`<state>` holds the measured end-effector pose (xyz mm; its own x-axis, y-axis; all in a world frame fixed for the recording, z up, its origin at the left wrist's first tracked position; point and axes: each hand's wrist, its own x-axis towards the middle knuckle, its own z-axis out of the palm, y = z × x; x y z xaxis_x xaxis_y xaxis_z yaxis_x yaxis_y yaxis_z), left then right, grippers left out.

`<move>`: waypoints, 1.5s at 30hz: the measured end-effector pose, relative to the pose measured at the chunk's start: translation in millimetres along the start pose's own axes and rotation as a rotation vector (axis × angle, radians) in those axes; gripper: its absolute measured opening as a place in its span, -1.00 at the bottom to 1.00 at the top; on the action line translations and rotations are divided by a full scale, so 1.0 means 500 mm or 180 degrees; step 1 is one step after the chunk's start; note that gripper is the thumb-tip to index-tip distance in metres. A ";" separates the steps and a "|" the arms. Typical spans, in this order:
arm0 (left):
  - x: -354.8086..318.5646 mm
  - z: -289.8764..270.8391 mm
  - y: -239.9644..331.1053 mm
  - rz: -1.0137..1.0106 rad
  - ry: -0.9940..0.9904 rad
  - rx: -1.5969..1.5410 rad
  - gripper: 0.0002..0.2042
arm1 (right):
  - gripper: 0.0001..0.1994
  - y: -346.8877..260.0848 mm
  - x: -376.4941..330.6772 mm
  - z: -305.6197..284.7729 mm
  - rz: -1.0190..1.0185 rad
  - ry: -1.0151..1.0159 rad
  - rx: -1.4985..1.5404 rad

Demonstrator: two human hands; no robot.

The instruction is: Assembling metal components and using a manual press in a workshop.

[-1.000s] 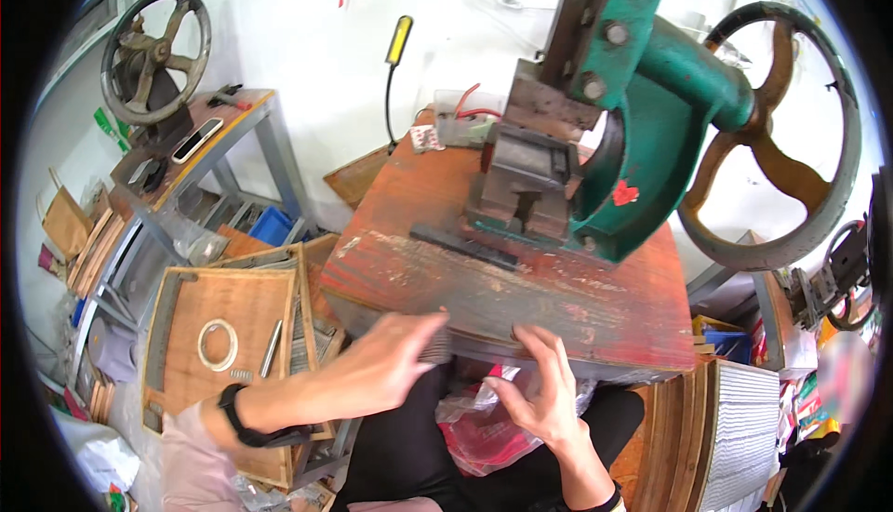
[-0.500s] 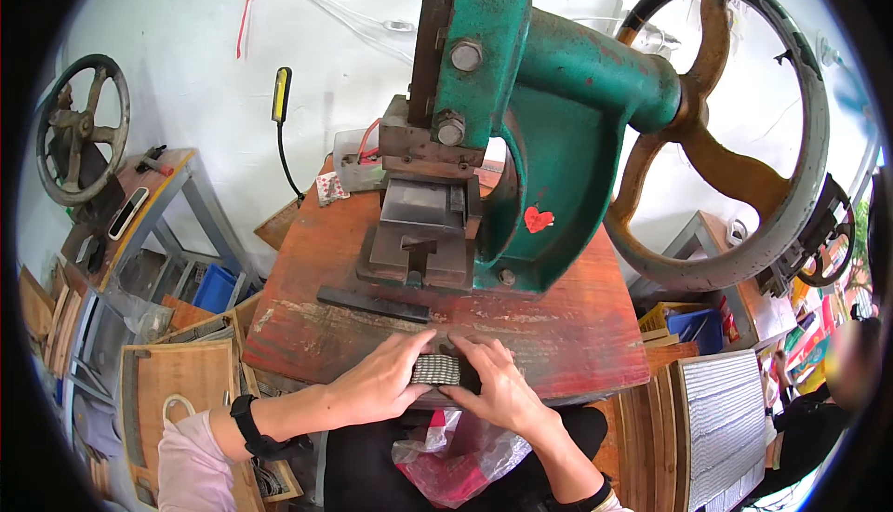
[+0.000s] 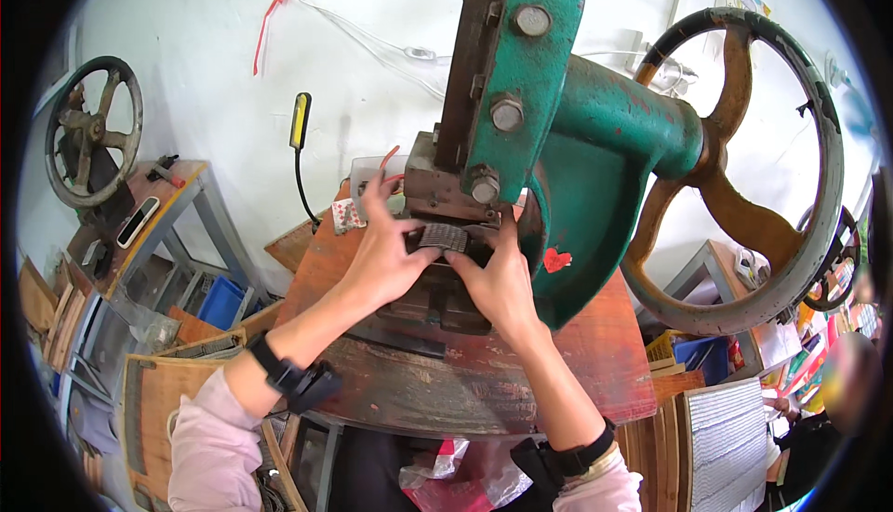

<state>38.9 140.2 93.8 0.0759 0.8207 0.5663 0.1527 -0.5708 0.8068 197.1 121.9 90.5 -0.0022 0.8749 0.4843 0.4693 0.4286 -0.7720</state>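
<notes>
A small grey band with a ridged, woven-looking surface (image 3: 444, 236) sits between my two hands at the opening of a green hand press (image 3: 595, 186). My left hand (image 3: 383, 252) pinches its left end with thumb and fingers, the other fingers raised. On the other end, my right hand (image 3: 498, 275) has its thumb at the near edge and its fingers up by the press block. The steel upper block (image 3: 437, 182) is just above the band, and the lower die is partly hidden behind my hands. A dark flat bar (image 3: 400, 343) lies on the red-brown wooden table (image 3: 558, 382) below my wrists.
The press's large handwheel (image 3: 749, 317) stands at the right. A lamp on a flexible stem (image 3: 299, 121) rises behind the table. Wooden boards (image 3: 665, 456) stack at the lower right, and a clear and pink plastic bag (image 3: 465, 484) rests at my lap. Another person (image 3: 814, 438) is at far right.
Both hands have carried the ridged band away from the table's near edge, forward and up to the press opening. The view has shifted slightly, so the press appears lower and further right.
</notes>
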 end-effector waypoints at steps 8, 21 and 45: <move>0.041 -0.021 0.002 -0.0112 -0.0155 0.2130 -0.13 | -0.25 0.017 0.061 0.001 0.0157 0.0168 -0.0307; -0.195 -0.152 -0.025 0.0663 -0.1727 0.1957 -0.70 | -0.33 -0.002 -0.045 -0.009 -0.0414 0.0419 -0.0383; 0.016 0.000 0.028 -0.0726 -0.1368 0.3459 -0.47 | -0.47 0.032 -0.324 -0.274 -0.0802 0.0886 -0.1348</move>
<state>41.4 138.8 109.5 0.2311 0.9600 0.1582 0.9449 -0.2602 0.1985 326.0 -43.8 56.0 0.0460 0.6402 0.7668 0.7979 0.4383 -0.4139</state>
